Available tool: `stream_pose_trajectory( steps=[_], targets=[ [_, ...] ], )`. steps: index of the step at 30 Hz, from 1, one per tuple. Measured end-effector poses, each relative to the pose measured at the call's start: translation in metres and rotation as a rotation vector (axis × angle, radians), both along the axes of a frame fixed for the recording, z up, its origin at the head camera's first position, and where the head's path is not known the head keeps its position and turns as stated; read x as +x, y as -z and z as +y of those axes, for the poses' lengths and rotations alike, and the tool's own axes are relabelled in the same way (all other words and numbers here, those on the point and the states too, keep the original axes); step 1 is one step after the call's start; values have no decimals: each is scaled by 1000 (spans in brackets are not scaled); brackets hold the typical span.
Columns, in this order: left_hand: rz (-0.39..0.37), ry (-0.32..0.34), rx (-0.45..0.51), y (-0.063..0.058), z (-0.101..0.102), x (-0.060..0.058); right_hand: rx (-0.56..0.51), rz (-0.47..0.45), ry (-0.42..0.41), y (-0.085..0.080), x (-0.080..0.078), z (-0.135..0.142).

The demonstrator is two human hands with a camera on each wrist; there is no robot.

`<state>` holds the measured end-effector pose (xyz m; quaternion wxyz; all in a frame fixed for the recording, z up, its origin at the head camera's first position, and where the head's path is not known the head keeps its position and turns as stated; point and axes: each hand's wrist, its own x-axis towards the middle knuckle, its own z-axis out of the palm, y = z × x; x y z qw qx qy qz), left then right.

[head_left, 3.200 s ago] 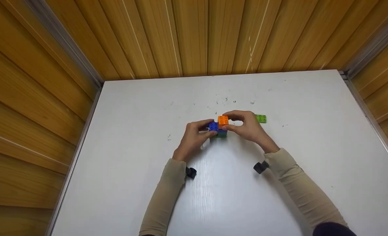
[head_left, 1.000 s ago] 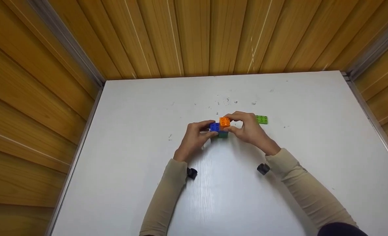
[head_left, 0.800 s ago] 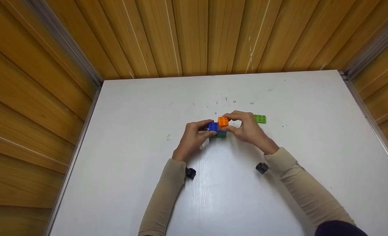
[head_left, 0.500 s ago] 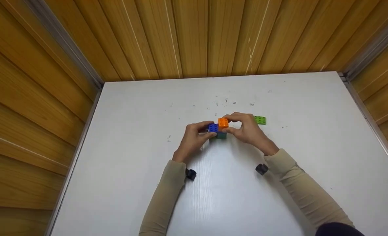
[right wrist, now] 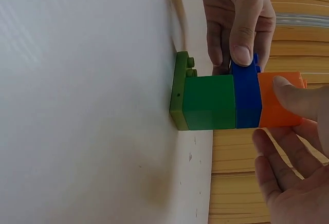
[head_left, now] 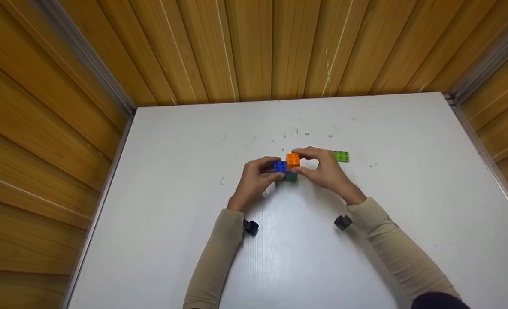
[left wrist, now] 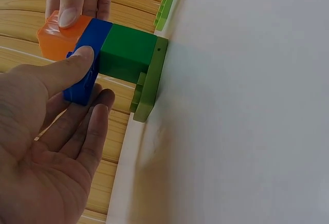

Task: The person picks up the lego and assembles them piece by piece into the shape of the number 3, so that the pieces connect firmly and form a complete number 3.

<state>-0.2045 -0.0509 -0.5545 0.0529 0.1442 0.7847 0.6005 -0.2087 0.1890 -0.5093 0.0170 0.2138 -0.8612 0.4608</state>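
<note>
A small stack of toy building bricks stands on the white table. At its base is an olive-green studded plate (left wrist: 150, 88), with a dark green brick (right wrist: 209, 103) on one end. A blue brick (head_left: 279, 166) lies over the dark green one and sticks out to the left. On its right part sits an orange brick (head_left: 293, 159). My left hand (head_left: 256, 178) pinches the projecting end of the blue brick between thumb and fingers. The orange brick is gripped from the right by my right hand (head_left: 325, 169), its thumb on the near side.
A light green studded plate (head_left: 341, 156) lies on the white table (head_left: 185, 171) just beyond the right hand, partly covered by it. Wood-look panels (head_left: 254, 51) stand behind the table and at both sides. A black wrist camera (head_left: 251, 227) is on the left cuff.
Both hands keep their holds on the same bricks. Compared with the oldest frame, the right hand and the orange brick sit very slightly lower; the left hand stays almost in place.
</note>
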Motion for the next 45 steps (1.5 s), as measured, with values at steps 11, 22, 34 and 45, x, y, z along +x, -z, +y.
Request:
stream_pose_trajectory(
  steps=[11,22,34,45],
  targets=[
    [3,-3,21,1,1,0,9,32,-14,-5,-1,12],
    [-38,-16,5,0,1,-1,87,-52,53,-9,-4,28],
    [-55,-26,-19,-2,1,-1,120,-65,141,-1,-12,59],
    [4,-12,-39,0,0,-1,146,-37,158,13,-24,86]
  ],
)
